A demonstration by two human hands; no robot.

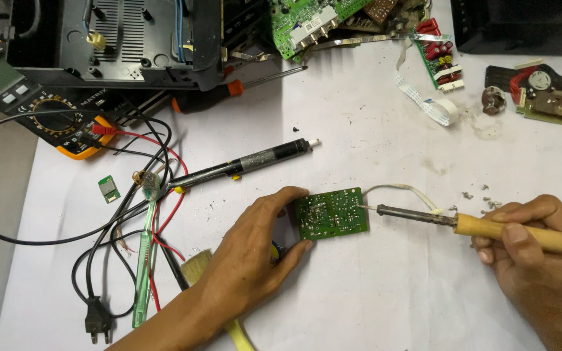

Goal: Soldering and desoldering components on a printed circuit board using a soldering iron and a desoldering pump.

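While the left hand (pixel 255 250) pinches the small green circuit board (pixel 331 213) by its near edge, thumb below and fingertips curled over the top corner, the board sits solder-side up just past those fingers, tilted slightly off the white worktop (pixel 372 305). Over on the other side, the right hand (pixel 528 250) is closed around the wooden handle of a soldering iron (pixel 489 226), and the dark metal tip reaches out from that fist toward the board's right edge, touching or very nearly touching it; which of the two I cannot tell. A thin white wire (pixel 401 189) loops from the board's upper right corner over the iron's shaft. Just beyond the right hand's knuckles lie a few small screws (pixel 482 198), scattered loose. Beyond the left hand's fingertips lies a desoldering pump (pixel 242 167), angled across the sheet, with an orange-handled screwdriver (pixel 229 90) further out. To the outer side of the left wrist there's a tangle of black and red leads, a green toothbrush (pixel 144 253), a brush with pale bristles (pixel 196 265) and a black mains plug (pixel 97 320). Far beyond that sits an orange-cased multimeter (pixel 34 91), beside an opened black chassis (pixel 112 39), well apart from both hands.
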